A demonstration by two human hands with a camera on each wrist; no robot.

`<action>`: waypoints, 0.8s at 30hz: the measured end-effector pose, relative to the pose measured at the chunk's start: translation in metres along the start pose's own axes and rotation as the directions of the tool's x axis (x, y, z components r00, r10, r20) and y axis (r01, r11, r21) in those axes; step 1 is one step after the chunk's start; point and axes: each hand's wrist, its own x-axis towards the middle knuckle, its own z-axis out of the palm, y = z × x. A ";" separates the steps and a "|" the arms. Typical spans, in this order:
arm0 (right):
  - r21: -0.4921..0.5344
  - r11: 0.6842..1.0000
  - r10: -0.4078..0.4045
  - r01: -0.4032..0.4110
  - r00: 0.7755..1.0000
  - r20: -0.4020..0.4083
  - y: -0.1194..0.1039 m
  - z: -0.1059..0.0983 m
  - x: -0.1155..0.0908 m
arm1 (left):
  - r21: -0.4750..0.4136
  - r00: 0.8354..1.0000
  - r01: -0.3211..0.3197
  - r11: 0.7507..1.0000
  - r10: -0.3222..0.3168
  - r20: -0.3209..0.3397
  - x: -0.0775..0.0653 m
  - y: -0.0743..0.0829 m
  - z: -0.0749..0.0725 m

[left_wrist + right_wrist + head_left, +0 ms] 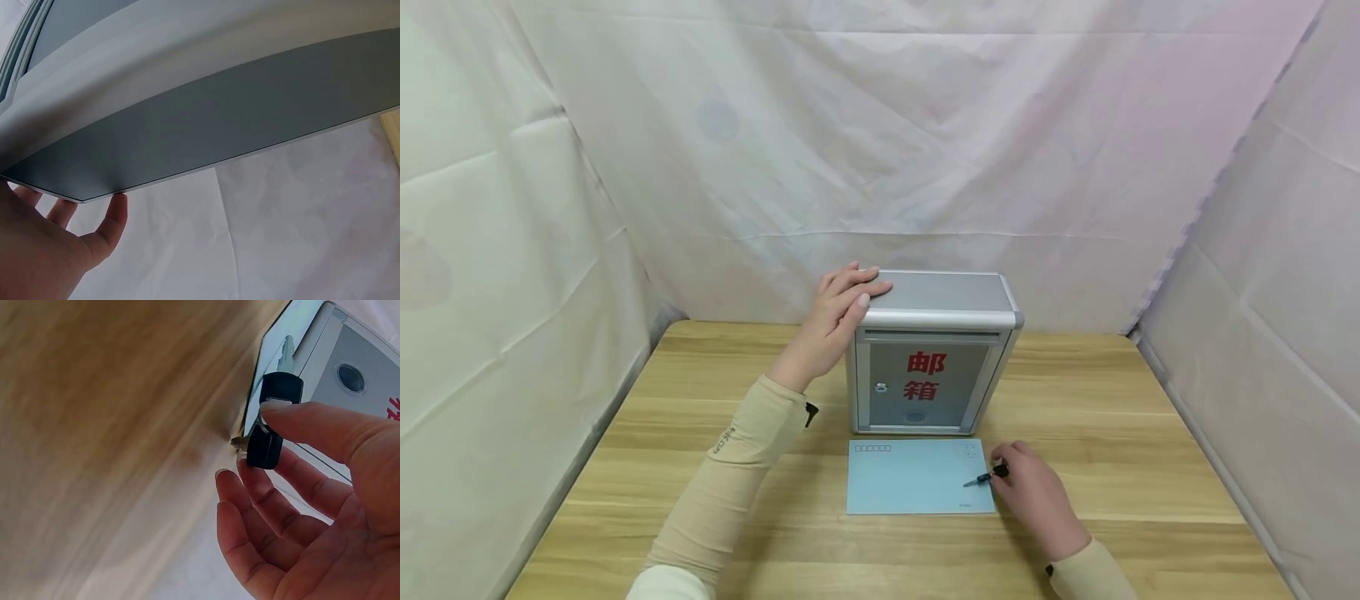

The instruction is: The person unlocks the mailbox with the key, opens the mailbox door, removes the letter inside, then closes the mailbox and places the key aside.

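Observation:
A grey metal mailbox (925, 375) with red characters and a small round lock (882, 387) on its front door stands upright on the table. My left hand (831, 321) rests on its top left corner, fingers spread over the lid; in the left wrist view the fingertips (115, 215) touch the box's edge. My right hand (1033, 492) pinches two black-headed keys (275, 394) between thumb and fingers, one metal blade pointing away from the hand. Right below the mailbox lies a light blue envelope (910, 479), and the keys overlap its right end in the head view.
The wooden table (1112, 433) extends to both sides of the mailbox. Pale cloth curtains (925, 150) hang behind it and along the left and right sides.

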 end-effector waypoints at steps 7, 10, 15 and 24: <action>0.013 0.999 0.031 -0.032 0.999 0.032 -0.001 0.005 0.000 | 0.041 1.000 0.029 0.999 -0.029 0.011 -0.007 0.001 -0.005; 0.012 0.999 0.035 -0.035 0.999 0.033 -0.003 0.002 0.001 | 0.050 0.999 0.034 0.998 -0.034 -0.010 -0.010 -0.001 -0.007; 0.006 0.999 0.037 -0.037 0.999 0.014 -0.014 -0.009 0.002 | 0.057 0.998 0.064 0.996 -0.063 -0.022 -0.014 -0.001 -0.011; 0.037 0.997 -0.066 0.070 0.993 -0.097 -0.047 -0.017 -0.003 | 0.083 0.995 0.097 0.992 -0.096 -0.018 -0.040 0.010 -0.013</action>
